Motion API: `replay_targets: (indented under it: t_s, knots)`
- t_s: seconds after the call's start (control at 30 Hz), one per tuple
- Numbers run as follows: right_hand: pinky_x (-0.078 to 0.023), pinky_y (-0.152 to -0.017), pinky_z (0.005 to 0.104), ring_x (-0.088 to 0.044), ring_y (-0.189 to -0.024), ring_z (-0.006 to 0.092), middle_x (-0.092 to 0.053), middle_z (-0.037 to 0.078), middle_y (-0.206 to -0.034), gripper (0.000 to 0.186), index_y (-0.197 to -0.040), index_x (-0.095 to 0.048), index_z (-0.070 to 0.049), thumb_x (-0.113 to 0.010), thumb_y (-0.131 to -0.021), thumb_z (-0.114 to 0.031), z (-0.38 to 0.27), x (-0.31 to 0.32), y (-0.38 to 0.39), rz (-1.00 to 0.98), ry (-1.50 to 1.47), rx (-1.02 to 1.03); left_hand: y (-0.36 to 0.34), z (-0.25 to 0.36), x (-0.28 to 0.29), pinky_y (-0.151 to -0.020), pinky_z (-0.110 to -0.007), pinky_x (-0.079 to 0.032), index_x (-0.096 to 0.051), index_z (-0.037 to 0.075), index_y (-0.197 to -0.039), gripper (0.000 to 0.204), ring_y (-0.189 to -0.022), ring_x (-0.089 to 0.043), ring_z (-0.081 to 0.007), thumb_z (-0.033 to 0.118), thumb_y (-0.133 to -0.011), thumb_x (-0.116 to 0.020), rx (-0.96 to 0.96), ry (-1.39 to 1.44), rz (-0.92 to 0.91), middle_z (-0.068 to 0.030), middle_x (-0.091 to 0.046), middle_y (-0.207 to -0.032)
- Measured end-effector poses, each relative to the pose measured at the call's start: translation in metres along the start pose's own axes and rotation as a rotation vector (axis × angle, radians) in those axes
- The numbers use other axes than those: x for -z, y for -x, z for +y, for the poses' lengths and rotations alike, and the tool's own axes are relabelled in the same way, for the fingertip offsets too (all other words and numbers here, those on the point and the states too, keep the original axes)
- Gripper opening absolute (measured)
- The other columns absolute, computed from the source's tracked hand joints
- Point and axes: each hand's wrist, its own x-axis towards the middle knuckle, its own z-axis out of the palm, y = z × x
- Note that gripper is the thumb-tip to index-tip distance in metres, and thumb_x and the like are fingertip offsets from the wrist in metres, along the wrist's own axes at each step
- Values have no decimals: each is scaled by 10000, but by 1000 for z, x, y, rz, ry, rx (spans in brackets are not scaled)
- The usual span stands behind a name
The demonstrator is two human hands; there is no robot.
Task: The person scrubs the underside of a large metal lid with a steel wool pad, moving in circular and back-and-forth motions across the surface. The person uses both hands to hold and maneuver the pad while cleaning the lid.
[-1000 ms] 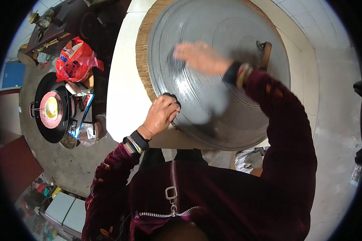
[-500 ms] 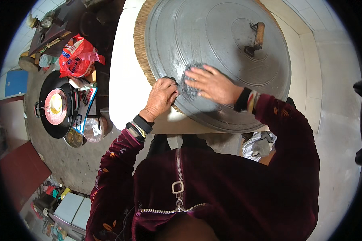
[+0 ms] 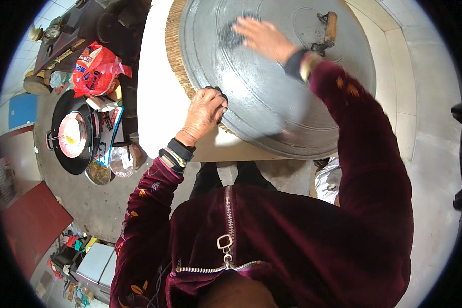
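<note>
A big round grey metal lid (image 3: 272,97) lies flat before me, wet and shiny, with ring ridges and a wooden-gripped handle (image 3: 330,32) toward its right side. My right hand (image 3: 267,41) is on its upper middle, fingers extended over a dark grey steel wool scrubber (image 3: 228,37) pressed to the metal; both are slightly blurred. At the lid's lower left edge, my left hand (image 3: 204,113) has its fingers curled around the rim. A small black piece shows by its knuckles; I cannot make out what it is.
Beneath the lid are a woven straw-coloured mat (image 3: 175,56) and a white worktop (image 3: 154,92). Lower down at left, a black wok (image 3: 61,110) holds a pink dish. A red plastic bag (image 3: 95,72) sits beside it. A white bag (image 3: 327,182) lies under the worktop's right end.
My right hand and the scrubber have slid across the lid, away from me and slightly left. My left hand stays at the rim.
</note>
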Motion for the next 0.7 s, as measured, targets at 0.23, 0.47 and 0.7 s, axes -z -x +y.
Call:
replay_targets:
  t_s: [0.23, 0.47, 0.7]
  knots:
    - [-224, -1179, 498, -289, -1463, 272, -282, 104, -1598, 575, -1522, -358, -174, -519, -972, -225, -88, 52, 177, -174, -303, 105, 0, -1, 0, -912, -405, -445, -634, 95, -920, 181, -1028, -528, -297, 75, -769, -731, -42, 0, 29, -62, -575, -1006]
    - [-329, -1116, 483, -401, -1388, 291, -381, 115, -1538, 494, -1478, -408, -162, -480, -1003, -278, -6, 11, 33, 66, -35, 50, 2, -4, -2, -901, -397, -456, -634, 102, -915, 170, -1009, -524, -286, 83, -775, -728, -36, -10, 38, -48, -575, -1012]
    - [-358, -1085, 468, -433, -1354, 301, -427, 134, -1497, 518, -1472, -410, -161, -524, -974, -243, 18, -8, 24, 277, -88, 55, 4, -4, -3, -901, -397, -448, -624, 98, -925, 168, -1005, -525, -290, 68, -786, -714, -17, 4, 32, -56, -577, -1014]
